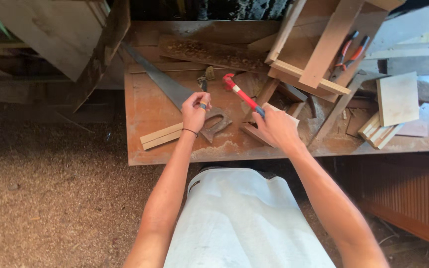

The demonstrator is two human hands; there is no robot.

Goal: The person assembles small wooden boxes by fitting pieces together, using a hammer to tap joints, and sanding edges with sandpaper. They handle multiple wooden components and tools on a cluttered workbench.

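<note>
The right hand (274, 126) is clamped round the dark grip of a red hammer (242, 94), whose head points toward the upper left of the frame and is raised a little above the table (145, 111). The left hand (194, 111) has its fingertips pinched together on something small, too small to name, perhaps a nail, held just above the handle of a saw (175, 92) that lies flat with its blade running to the upper left. The hammer head hangs near the left hand, up and to its right, not touching it. As a judgement, the work is at an early point: the hammer is lifted and the small piece is in the fingers, but nothing shows it set into wood, and the two strips (161, 135) at the table's lower left lie loose. Red-handled pliers (348, 52) rest on a wooden frame (319, 54) at the upper right.
</note>
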